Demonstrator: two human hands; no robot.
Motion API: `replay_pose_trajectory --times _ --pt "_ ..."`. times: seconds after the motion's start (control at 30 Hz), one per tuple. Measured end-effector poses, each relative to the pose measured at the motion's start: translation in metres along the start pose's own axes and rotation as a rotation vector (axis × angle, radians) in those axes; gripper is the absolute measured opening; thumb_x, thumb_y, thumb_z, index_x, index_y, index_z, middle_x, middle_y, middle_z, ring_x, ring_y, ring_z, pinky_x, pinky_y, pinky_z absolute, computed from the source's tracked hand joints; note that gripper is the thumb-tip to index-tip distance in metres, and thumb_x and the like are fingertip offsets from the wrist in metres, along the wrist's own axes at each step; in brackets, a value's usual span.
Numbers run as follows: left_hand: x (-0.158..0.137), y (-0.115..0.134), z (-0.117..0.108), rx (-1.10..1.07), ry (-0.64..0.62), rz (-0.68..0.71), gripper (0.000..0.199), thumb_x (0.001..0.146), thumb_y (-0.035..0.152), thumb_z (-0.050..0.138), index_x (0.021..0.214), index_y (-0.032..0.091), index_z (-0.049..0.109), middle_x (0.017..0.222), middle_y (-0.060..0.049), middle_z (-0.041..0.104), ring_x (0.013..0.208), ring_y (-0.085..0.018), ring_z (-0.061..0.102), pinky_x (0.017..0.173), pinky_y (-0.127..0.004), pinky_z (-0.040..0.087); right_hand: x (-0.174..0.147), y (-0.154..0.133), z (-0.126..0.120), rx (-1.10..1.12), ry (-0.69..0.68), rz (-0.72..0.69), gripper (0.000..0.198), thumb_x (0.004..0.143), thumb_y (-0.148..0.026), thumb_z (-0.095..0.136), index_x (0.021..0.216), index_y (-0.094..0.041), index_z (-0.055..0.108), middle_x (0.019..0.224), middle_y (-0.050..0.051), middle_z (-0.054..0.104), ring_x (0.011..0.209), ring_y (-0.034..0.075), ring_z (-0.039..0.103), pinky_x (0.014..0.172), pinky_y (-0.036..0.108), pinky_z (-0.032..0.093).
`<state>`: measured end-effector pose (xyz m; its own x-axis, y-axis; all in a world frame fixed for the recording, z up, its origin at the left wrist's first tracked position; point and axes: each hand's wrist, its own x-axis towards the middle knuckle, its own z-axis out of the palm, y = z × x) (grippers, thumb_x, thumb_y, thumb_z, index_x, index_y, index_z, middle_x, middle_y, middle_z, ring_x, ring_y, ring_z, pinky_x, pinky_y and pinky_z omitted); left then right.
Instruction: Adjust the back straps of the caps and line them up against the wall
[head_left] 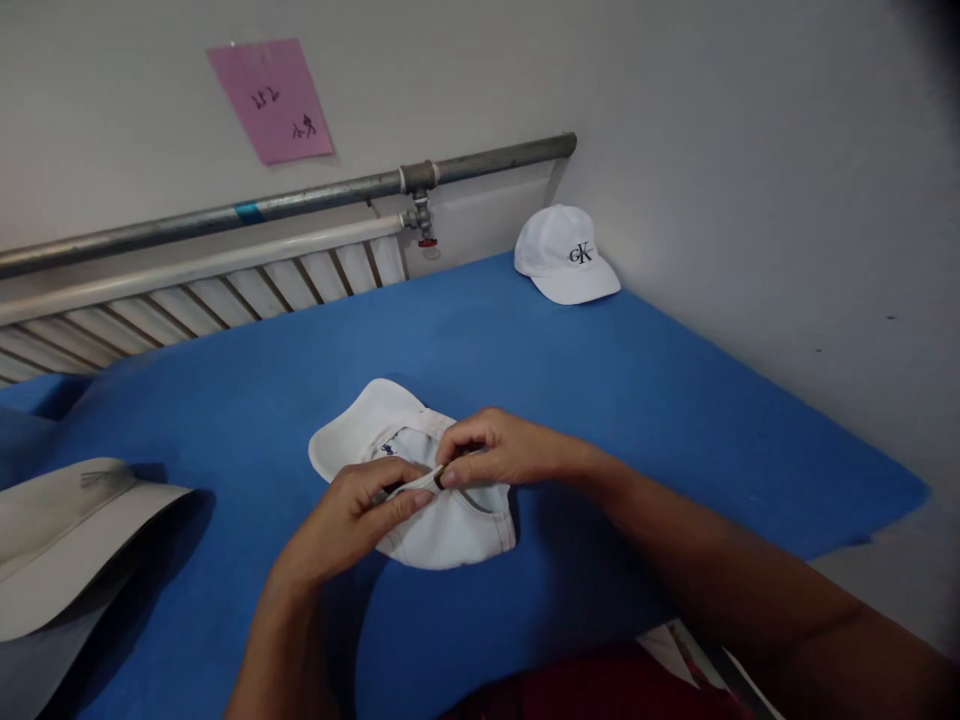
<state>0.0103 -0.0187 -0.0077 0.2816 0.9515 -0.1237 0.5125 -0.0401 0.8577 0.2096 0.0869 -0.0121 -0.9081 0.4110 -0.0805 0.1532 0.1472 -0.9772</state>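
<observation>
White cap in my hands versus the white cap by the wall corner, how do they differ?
The held cap shows a small dark-blue mark; the corner cap has larger black lettering. The held cap's brim points away from you, the corner cap's brim roughly toward you. Your left hand and right hand pinch the held cap's strap; the corner cap stands untouched. Both are white.
</observation>
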Motion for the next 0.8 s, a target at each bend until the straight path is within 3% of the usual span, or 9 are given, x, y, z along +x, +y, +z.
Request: replay_pose_trajectory --times 0.27,0.43,0.57,0.73,0.8 --pt "-0.006 -0.01 -0.007 -0.121 0.012 0.013 0.022 0.085 0.036 0.057 0.08 0.016 0.065 0.066 0.001 0.053 0.064 -0.011 0.044 0.058 -0.023 0.034 -0.004 0.002 -0.019 0.122 -0.006 0.043 0.015 0.071 -0.027 0.069 0.077 -0.014 0.067 0.063 -0.003 0.057 0.058 0.007 0.047 0.056 0.02 0.036" --pt "-0.014 -0.021 -0.011 -0.311 0.061 0.119 0.017 0.082 0.033 0.06 0.079 0.017 0.067 0.069 -0.001 0.059 0.066 -0.013 0.05 0.059 -0.024 0.037 -0.005 0.004 -0.024 0.204 0.155 -0.113 0.011 0.073 -0.018 0.06 0.08 -0.016 0.068 0.076 0.0 0.065 0.073 0.011 0.057 0.071 0.025 0.043" --pt "-0.023 -0.025 -0.013 -0.482 0.115 0.398 0.016 0.08 0.034 0.062 0.08 0.02 0.07 0.07 -0.003 0.065 0.068 -0.018 0.058 0.064 -0.03 0.044 0.003 0.017 -0.022 -0.058 0.369 -0.26 0.031 0.074 -0.005 0.046 0.092 -0.019 0.067 0.095 0.002 0.066 0.094 0.014 0.059 0.09 0.033 0.041" --pt "-0.019 -0.029 -0.013 -0.683 -0.049 0.695 0.019 0.079 0.039 0.06 0.068 0.023 0.065 0.053 0.001 0.057 0.051 -0.016 0.058 0.053 -0.031 0.048 0.018 0.039 -0.007 -0.472 0.291 -0.43 0.048 0.079 -0.005 0.048 0.123 -0.022 0.055 0.127 0.007 0.055 0.121 0.018 0.045 0.103 0.04 0.032" --pt "-0.011 -0.034 -0.013 -0.69 -0.067 0.632 0.035 0.077 0.048 0.061 0.054 0.022 0.057 0.044 0.004 0.051 0.042 -0.012 0.055 0.047 -0.025 0.045 0.021 0.042 0.001 -0.588 0.265 -0.434 0.043 0.082 -0.01 0.052 0.123 -0.022 0.054 0.133 0.01 0.05 0.125 0.021 0.041 0.102 0.042 0.031"
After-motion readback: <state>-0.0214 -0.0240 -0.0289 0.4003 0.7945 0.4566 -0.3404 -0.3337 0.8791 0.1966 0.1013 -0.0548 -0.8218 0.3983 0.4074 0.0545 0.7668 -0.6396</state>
